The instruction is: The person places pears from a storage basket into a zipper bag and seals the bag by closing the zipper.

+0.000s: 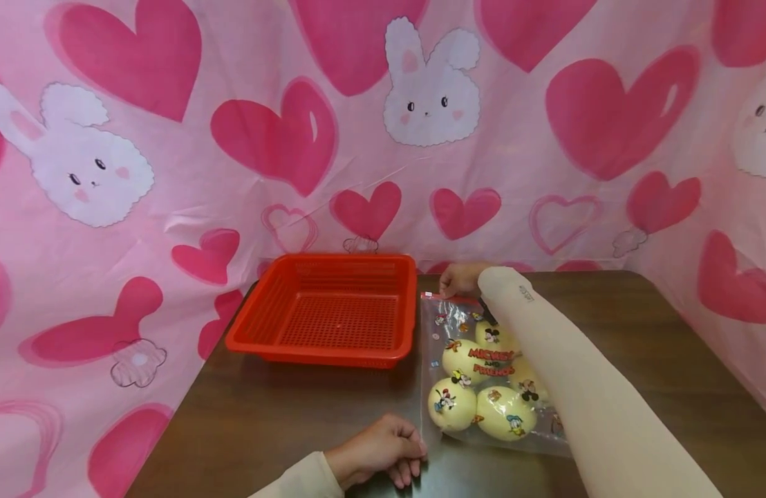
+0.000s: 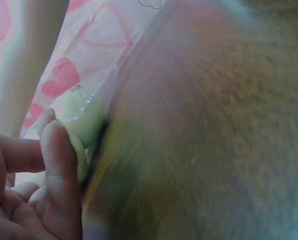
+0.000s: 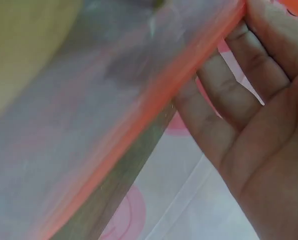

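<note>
A clear zip bag (image 1: 429,360) printed with cartoon figures lies flat on the table, its red zip edge at the far side. Several pale yellow, round things that look like peeled onions (image 1: 506,413) are inside; one onion (image 2: 84,117) also shows in the left wrist view. At the far left corner my right hand (image 1: 462,279) pinches the red zip edge (image 3: 153,95). My left hand (image 1: 383,449) is at the bag's near left corner, thumb and forefinger together, seemingly pinching the film; the contact is hard to see. My right forearm covers the bag's right part.
A red plastic basket (image 1: 321,356) with a slotted bottom stands left of the bag; nothing shows inside it. The brown wooden table (image 1: 265,429) ends at a pink cloth (image 1: 358,159) with hearts and rabbits, hanging behind and at both sides.
</note>
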The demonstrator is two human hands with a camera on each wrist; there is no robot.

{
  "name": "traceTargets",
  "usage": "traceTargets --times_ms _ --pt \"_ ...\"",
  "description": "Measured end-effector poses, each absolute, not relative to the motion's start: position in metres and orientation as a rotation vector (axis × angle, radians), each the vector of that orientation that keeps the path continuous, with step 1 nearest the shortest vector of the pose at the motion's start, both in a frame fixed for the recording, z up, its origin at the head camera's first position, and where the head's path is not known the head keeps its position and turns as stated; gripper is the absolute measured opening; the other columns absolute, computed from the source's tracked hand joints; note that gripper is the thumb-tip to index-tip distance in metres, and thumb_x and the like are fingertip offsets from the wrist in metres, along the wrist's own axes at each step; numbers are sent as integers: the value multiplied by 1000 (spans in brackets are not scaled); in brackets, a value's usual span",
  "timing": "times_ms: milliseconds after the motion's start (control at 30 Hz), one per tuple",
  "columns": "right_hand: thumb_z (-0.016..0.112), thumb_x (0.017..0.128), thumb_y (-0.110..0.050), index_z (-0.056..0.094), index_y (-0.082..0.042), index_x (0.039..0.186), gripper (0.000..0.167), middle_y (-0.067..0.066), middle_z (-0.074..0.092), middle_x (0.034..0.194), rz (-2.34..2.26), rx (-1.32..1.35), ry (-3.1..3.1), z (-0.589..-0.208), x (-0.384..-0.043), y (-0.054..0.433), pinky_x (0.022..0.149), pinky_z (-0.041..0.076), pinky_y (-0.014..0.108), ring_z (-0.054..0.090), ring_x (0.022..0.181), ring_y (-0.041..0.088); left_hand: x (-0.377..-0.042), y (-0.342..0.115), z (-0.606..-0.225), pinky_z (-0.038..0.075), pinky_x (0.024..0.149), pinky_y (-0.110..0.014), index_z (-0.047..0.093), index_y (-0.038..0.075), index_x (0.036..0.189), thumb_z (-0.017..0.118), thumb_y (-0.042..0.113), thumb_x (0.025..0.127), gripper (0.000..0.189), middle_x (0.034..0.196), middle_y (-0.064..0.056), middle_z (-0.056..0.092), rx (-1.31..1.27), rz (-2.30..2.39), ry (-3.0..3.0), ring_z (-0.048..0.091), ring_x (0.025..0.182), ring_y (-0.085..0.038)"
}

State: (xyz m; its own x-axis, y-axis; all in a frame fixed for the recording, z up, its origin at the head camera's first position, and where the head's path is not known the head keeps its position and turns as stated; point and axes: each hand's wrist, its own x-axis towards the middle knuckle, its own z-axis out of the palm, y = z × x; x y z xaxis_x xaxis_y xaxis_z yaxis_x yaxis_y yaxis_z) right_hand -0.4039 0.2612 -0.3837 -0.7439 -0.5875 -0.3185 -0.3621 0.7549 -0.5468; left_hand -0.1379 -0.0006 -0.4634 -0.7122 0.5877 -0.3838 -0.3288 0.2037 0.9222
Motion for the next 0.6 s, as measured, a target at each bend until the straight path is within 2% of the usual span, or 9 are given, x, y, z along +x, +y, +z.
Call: traceTargets --times_ms 100,200,300,400,500,600 --pt "63 95 -16 69 1 109 23 6 66 95 -650 -747 2501 -382 -402 282 78 50 35 58 84 18 -139 -1 -462 45 41 -18 67 -3 81 60 4 91 14 62 -6 61 266 1566 1729 53 45 -7" --pt "61 96 -16 62 7 118 32 12 65 107 -690 -752 2524 -379 -394 317 83 51 40 60 96 23 -137 2 -460 46 42 -18 68 -4 83 61 6 91 15 65 -6 63 298 1543 1690 55 47 -6" --pt "60 96 -11 61 12 116 30 20 65 107 -755 -702 2558 -377 -379 356 84 51 43 62 97 31 -136 5 -458 47 43 -18 68 -5 84 61 7 91 15 66 -6 64 323 1535 1669 56 48 -6" --pt "60 96 -9 61 13 113 27 22 66 105 -835 -614 2584 -382 -361 393 82 52 40 63 96 34 -136 5 -459 46 42 -18 67 -6 83 62 7 91 16 65 -6 63 335 1535 1685 56 48 -7" --pt "59 96 -8 59 15 112 29 21 65 99 -1047 -431 2514 -392 -341 424 78 52 38 62 90 32 -138 1 -462 46 42 -18 67 -5 83 62 7 91 15 65 -6 63 337 1534 1704 56 48 -7" --pt "57 99 -14 62 14 109 31 18 67 95 -1162 -296 2458 -402 -324 444 76 52 38 62 88 28 -139 0 -463 46 42 -18 68 -4 83 62 9 91 16 64 -6 63 348 1525 1707 56 48 -7"
